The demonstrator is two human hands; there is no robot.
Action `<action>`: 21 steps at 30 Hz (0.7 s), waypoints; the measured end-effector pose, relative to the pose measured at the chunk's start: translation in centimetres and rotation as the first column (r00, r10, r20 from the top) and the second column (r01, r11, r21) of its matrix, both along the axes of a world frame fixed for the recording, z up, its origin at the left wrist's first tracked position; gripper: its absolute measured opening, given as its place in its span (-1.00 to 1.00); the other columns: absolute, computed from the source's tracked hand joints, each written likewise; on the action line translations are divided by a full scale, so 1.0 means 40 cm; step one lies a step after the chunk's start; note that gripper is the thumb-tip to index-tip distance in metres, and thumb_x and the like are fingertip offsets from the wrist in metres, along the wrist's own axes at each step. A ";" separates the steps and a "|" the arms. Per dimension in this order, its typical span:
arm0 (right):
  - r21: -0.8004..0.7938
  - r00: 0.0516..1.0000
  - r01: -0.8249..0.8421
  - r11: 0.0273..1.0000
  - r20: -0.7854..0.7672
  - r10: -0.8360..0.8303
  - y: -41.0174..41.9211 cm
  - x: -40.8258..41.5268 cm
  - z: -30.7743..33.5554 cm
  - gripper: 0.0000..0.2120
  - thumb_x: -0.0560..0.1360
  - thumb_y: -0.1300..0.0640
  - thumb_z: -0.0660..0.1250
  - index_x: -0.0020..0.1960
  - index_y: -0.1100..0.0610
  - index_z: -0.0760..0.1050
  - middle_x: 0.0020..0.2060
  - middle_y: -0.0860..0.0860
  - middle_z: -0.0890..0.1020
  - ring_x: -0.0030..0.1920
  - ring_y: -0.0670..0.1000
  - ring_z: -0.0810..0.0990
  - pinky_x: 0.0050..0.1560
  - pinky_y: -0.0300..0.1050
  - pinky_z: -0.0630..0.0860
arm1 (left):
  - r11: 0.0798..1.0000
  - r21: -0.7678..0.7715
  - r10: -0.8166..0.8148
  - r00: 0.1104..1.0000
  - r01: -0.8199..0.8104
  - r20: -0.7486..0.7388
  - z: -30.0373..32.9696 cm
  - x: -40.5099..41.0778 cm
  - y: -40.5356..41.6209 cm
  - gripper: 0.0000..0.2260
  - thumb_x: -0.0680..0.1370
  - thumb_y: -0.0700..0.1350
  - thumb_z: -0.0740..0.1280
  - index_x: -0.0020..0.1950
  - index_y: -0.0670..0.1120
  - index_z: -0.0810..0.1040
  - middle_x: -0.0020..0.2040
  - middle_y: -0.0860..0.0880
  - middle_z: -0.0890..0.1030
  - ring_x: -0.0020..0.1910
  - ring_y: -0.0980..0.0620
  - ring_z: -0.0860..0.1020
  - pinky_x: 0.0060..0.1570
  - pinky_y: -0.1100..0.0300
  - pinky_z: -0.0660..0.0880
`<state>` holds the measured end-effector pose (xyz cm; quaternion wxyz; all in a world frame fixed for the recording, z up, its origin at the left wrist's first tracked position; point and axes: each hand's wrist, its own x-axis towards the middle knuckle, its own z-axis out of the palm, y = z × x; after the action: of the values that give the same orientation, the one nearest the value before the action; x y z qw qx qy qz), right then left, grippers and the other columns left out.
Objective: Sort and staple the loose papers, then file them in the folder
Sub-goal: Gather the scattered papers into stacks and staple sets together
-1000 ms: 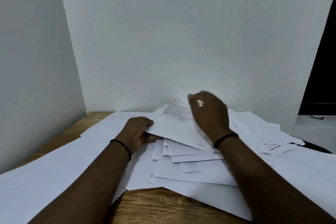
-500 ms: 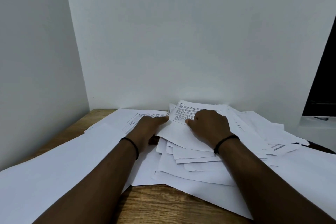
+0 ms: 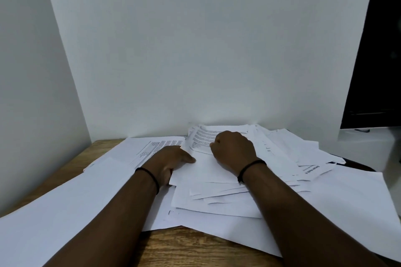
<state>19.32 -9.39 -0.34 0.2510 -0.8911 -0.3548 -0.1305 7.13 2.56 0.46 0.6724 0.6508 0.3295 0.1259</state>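
Observation:
A loose pile of white papers (image 3: 219, 201) covers the middle of the wooden table (image 3: 184, 247). My left hand (image 3: 171, 163) grips the left edge of a blank sheet (image 3: 208, 169) on top of the pile, thumb above it. Just to its right, my right hand (image 3: 233, 151) lies knuckles up with fingers curled, pinching a printed sheet (image 3: 200, 136) at the far end of the pile. Another printed sheet (image 3: 156, 147) lies flat to the left. I see no stapler and no folder.
Large blank sheets (image 3: 65, 212) spread over the table's left side. More sheets fan out to the right, one with a bold label (image 3: 312, 170). A white box (image 3: 368, 149) stands at the far right below a dark opening. Walls close the back and left.
My right hand has come down from a raised position and now sits low on the printed sheet, which has moved onto the pile. My left hand's thumb has slid forward along the blank sheet.

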 end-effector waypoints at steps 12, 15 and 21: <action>0.447 0.829 0.256 0.857 -0.558 0.044 -0.092 0.060 0.092 -0.12 0.38 -0.35 0.44 0.36 0.30 0.29 0.24 0.19 0.53 0.24 0.21 0.53 0.24 0.05 0.48 | 1.000 0.002 -0.013 0.910 0.013 0.413 0.044 -0.192 0.060 -0.60 0.50 -0.42 0.32 0.32 -0.19 0.54 0.15 -0.25 0.66 0.09 -0.30 0.64 0.09 -0.20 0.59; 0.688 0.548 0.098 0.719 -0.640 0.538 -0.115 0.062 0.098 -0.05 0.11 -0.29 0.66 0.31 0.23 0.53 0.13 0.15 0.67 0.14 0.14 0.65 0.32 0.11 0.50 | 0.991 0.036 -0.131 0.891 0.128 0.435 0.050 -0.239 0.056 -0.51 0.46 -0.41 0.39 0.37 -0.14 0.50 0.22 -0.23 0.63 0.15 -0.25 0.63 0.09 -0.10 0.61; 0.867 0.527 -0.142 0.478 -0.343 0.777 -0.150 -0.061 0.181 -0.66 0.43 0.33 0.49 0.19 0.20 0.61 0.06 0.08 0.71 0.07 0.06 0.70 0.10 -0.11 0.63 | 0.973 0.124 -0.227 0.903 0.194 0.365 0.135 -0.275 -0.010 -0.57 0.50 -0.38 0.35 0.33 -0.08 0.54 0.21 -0.15 0.66 0.16 -0.16 0.64 0.11 -0.02 0.61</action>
<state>16.89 -15.38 6.88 0.7374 -0.5258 -0.3887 0.1693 -3.89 2.16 5.86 0.7045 0.6742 0.1161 0.1891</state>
